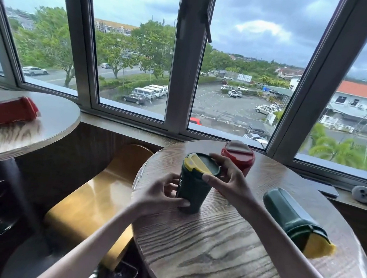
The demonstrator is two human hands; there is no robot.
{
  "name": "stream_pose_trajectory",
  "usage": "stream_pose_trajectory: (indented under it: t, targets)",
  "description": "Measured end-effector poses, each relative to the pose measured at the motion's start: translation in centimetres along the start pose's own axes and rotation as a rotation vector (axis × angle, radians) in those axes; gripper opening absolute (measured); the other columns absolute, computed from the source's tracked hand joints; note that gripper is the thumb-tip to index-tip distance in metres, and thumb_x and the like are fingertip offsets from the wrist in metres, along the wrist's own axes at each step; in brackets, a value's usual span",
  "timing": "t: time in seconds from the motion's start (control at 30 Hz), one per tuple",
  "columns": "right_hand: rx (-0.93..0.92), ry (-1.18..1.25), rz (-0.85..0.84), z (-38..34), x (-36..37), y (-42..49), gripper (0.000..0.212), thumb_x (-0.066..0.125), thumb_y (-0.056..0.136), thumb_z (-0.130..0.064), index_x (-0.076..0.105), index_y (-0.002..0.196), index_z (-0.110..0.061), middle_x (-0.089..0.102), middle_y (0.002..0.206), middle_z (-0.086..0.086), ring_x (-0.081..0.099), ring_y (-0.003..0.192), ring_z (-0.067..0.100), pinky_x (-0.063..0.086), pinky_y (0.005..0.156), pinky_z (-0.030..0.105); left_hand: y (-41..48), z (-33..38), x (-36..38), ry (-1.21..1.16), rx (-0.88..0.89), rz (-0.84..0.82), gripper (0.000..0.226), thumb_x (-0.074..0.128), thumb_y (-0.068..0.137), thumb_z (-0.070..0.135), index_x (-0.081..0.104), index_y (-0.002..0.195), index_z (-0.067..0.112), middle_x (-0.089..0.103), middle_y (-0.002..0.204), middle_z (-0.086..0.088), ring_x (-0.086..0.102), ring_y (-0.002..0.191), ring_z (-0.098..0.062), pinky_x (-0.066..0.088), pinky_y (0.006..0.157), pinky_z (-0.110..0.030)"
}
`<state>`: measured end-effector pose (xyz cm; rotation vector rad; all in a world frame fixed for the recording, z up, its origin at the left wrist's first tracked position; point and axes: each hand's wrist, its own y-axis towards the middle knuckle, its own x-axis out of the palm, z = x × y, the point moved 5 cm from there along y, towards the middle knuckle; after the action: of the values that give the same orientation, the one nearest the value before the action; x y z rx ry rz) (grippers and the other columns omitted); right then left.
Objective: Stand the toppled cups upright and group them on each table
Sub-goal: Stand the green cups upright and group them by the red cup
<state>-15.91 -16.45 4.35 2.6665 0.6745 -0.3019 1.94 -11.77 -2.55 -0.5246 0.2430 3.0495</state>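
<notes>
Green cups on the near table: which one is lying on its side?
The green cup on the right, yellow lid toward the camera. The other green cup stands upright, gripped by the left hand and right hand.

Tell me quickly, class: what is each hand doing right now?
Left hand: holding the upright green cup low on its body.
Right hand: holding the same cup at its lid.
</notes>
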Motion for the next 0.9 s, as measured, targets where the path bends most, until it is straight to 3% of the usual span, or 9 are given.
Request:
stream_pose_trajectory:
  t: [0.17, 0.37, 0.47, 0.53, 0.67, 0.77, 0.9]
  targets:
    - [0.039, -0.026, -0.061, 0.6, -0.1, -1.1, 0.048, 0.072, 0.077, -0.036, 0.048, 0.118, -0.037, 0.065, 0.113, -0.003, 0.062, 0.108, 0.008, 0.052, 0.089, 0.025, -1.1, 0.5, 0.0, 0.031, -0.01, 0.071, 0.055, 0.082, 0.072, 0.018, 0.053, 0.118, 0.02, 0.065, 0.108, 0.004, 0.065, 0.091, 0.002, 0.051, 0.072, -0.013]
    - [0.057, -0.202, -0.082, -0.4, -1.7, -4.5, 0.061, 0.065, 0.07, -0.046, 0.048, 0.124, -0.024, 0.063, 0.11, 0.0, 0.061, 0.104, 0.009, 0.051, 0.09, 0.025, -4.5, 0.5, 0.2, 0.095, -0.004, 0.258, 0.034, 0.075, 0.076, 0.034, 0.06, 0.106, 0.028, 0.07, 0.097, 0.009, 0.067, 0.084, -0.002, 0.053, 0.071, -0.02]
    - [0.016, -0.277, -0.099, -2.1, -4.0, -7.2, 0.046, 0.067, 0.077, -0.043, 0.055, 0.119, -0.028, 0.066, 0.105, -0.007, 0.063, 0.098, 0.002, 0.051, 0.085, 0.021, -5.9, 2.2, 1.8, 0.161, 0.063, 0.311, 0.026, 0.074, 0.079, 0.031, 0.061, 0.101, 0.03, 0.07, 0.091, 0.012, 0.066, 0.081, 0.0, 0.053, 0.07, -0.021]
    - [-0.026, -0.3, -0.067, -3.4, -6.4, -8.8, 0.033, 0.069, 0.081, -0.036, 0.059, 0.112, -0.032, 0.068, 0.102, -0.007, 0.064, 0.096, 0.002, 0.051, 0.083, 0.017, -5.9, 4.0, 3.7, 0.179, 0.132, 0.284, 0.027, 0.075, 0.078, 0.034, 0.062, 0.101, 0.031, 0.07, 0.09, 0.011, 0.065, 0.082, -0.001, 0.052, 0.071, -0.019]
    - [-0.047, -0.316, 0.031, -4.2, -12.4, -11.7, 0.029, 0.065, 0.077, -0.035, 0.061, 0.106, -0.032, 0.069, 0.099, -0.007, 0.065, 0.093, 0.001, 0.05, 0.083, 0.016, -4.0, 7.5, 9.2, 0.228, 0.304, 0.116, 0.038, 0.071, 0.075, 0.046, 0.062, 0.106, 0.027, 0.067, 0.096, 0.014, 0.064, 0.091, -0.003, 0.052, 0.074, -0.018]
    - [-0.051, -0.4, 0.107, -2.5, -17.2, -13.8, 0.04, 0.064, 0.073, -0.05, 0.062, 0.11, -0.033, 0.069, 0.104, -0.011, 0.064, 0.099, 0.002, 0.051, 0.086, 0.021, -2.0, 9.6, 13.5, 0.316, 0.392, -0.001, 0.05, 0.069, 0.074, 0.052, 0.059, 0.117, 0.029, 0.063, 0.112, 0.016, 0.058, 0.103, 0.001, 0.048, 0.084, -0.018]
    - [-0.055, -0.453, 0.049, 0.9, -21.0, -15.7, 0.056, 0.07, 0.07, -0.051, 0.053, 0.121, -0.039, 0.059, 0.123, -0.018, 0.056, 0.116, 0.005, 0.049, 0.093, 0.026, 0.1, 10.9, 17.8, 0.454, 0.484, -0.111, 0.074, 0.077, 0.071, 0.05, 0.045, 0.135, 0.031, 0.047, 0.137, 0.012, 0.042, 0.125, 0.004, 0.036, 0.104, -0.014]
